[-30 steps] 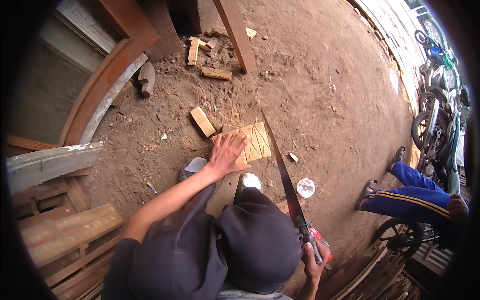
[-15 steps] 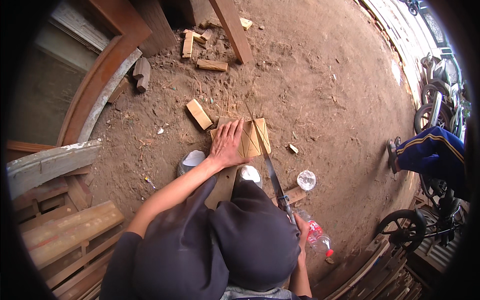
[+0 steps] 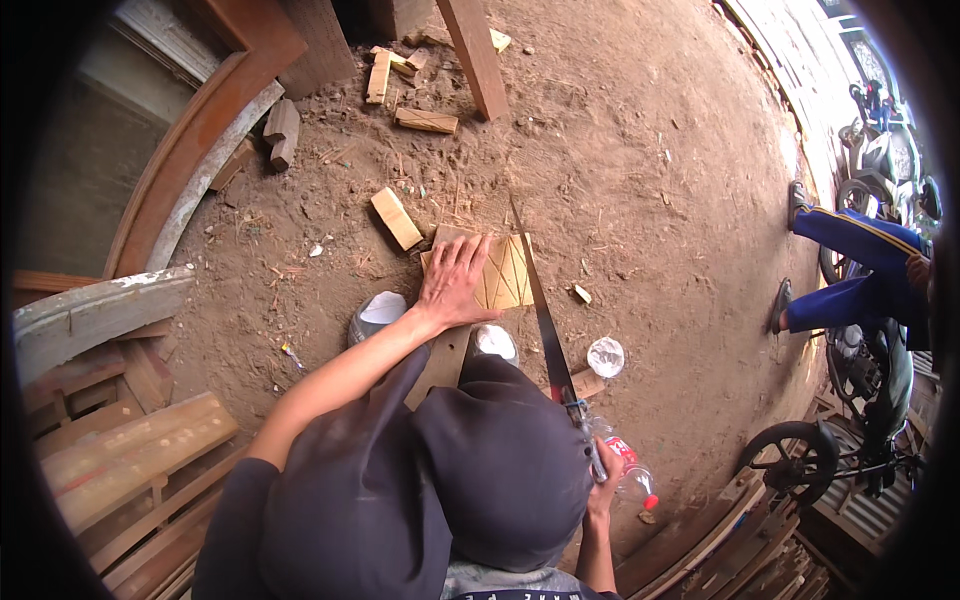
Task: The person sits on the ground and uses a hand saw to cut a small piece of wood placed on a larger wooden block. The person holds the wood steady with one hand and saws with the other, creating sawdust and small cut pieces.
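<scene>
My left hand (image 3: pixel 455 285) lies with spread fingers on a pale wood block (image 3: pixel 508 275) marked with crossing lines, which rests on a plank (image 3: pixel 440 375) between my knees. A hand saw (image 3: pixel 551 350) slants along the block's right edge, its tip pointing away from me; my right hand (image 3: pixel 601 475) is closed round its handle. A plastic bottle with a red label and cap (image 3: pixel 632 470) lies beside that hand. A short offcut (image 3: pixel 397 220) rests beyond my left fingers.
A wooden frame (image 3: pixel 190 130) and stacked timber (image 3: pixel 130 470) stand at left. Offcuts (image 3: pixel 425 121) lie on the dirt near a post (image 3: pixel 470 60). At right a person in blue trousers (image 3: pixel 860 295) is among motorcycles (image 3: pixel 790 460). A round white item (image 3: pixel 605 357) lies near the saw.
The saw swung left over the block, then back to its right edge. The co-worker's legs shifted up and rightward, feet now farther apart. My left hand stays on the block.
</scene>
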`<state>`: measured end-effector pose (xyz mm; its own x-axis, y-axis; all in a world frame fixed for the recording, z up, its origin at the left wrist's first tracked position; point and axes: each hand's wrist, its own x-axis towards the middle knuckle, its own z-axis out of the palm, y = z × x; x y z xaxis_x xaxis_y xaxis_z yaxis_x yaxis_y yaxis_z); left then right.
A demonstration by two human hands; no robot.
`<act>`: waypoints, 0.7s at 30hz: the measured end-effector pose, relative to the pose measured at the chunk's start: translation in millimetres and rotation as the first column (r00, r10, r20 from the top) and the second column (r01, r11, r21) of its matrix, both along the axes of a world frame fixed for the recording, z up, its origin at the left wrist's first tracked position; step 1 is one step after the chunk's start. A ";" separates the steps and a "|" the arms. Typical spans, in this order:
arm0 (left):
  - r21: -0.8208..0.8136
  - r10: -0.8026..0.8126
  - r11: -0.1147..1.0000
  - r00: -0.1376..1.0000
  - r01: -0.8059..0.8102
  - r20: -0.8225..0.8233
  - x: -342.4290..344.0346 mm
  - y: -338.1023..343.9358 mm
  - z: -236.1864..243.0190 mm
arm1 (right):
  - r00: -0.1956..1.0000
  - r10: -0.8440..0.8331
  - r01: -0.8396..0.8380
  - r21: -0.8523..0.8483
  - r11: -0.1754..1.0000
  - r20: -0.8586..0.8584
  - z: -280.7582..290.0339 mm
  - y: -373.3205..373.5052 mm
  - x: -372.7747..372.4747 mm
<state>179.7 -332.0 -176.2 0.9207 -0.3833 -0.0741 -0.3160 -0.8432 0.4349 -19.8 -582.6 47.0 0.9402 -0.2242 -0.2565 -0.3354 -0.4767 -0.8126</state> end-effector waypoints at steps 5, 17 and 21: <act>0.018 -0.001 1.000 1.000 0.001 0.009 -1.9 2.2 0.5 | 0.999 0.016 -0.016 -0.014 1.000 0.028 -6.4 1.8 -2.7; 0.065 0.006 0.998 0.996 0.000 -0.086 0.6 -4.7 3.9 | 0.992 0.060 -0.060 0.002 0.998 -0.110 -5.3 7.3 -3.0; 0.033 -0.028 0.999 0.997 0.031 -0.069 -0.1 -2.1 1.5 | 0.998 0.050 -0.052 -0.060 0.997 -0.038 -0.9 26.7 24.9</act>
<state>179.6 -334.0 -174.7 0.9013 -0.4064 -0.1501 -0.3115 -0.8487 0.4275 5.1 -555.9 46.1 0.9412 -0.1921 -0.2779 -0.3378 -0.5419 -0.7695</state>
